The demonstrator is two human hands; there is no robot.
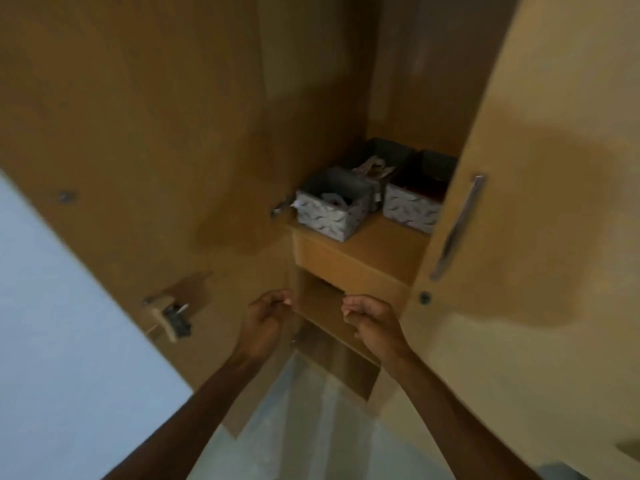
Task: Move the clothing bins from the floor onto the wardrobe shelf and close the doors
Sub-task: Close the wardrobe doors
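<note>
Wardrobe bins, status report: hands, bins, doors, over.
Right hand curled, empty; left hand curled by left door edge, contact unclear. Three bins on shelf. Both doors open; right door covers part of one bin.

Pale bluish wall (52, 306) on the left, glossy light floor (311, 427) below, dim warm indoor light

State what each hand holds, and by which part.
The right hand is curled on nothing. The left hand curls at the free edge of the brown wooden left wardrobe door; blur hides any grip.
</note>
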